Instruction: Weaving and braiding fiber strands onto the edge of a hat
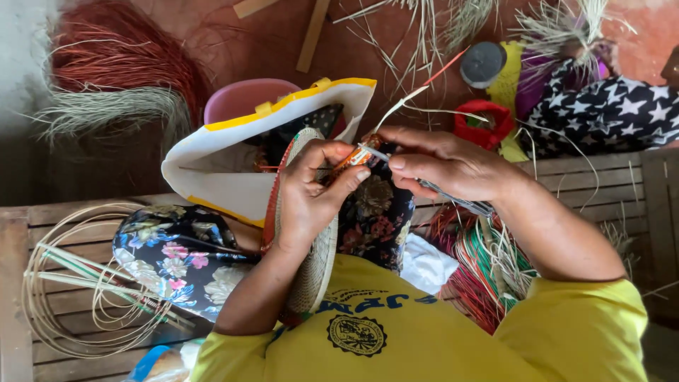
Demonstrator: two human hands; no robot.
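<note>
At the centre of the frame the left hand (311,191) holds a round, flat woven disc (317,272) on edge, its grip closed on the rim with the thumb pressed against the orange-wrapped working end (351,161); the disc's tightly coiled, straw-coloured surface carries a red border. The right hand (445,164) has its grip pinched shut on a thin metal awl (438,189), whose tip meets that orange end, and a pale, stiff fibre strand (410,99) rises from the same spot toward the upper middle of the frame. Behind the disc, a white bag with yellow trim (233,155) gapes open. At the upper left lies a bundle of red and pale dried fibres (113,71), wiry and fanned. At the lower left, loops of thin cane (78,283) coil on a slatted wooden table (608,184). At the lower right, a tangle of red and green strips (481,276) sits beside the yellow sleeve.
</note>
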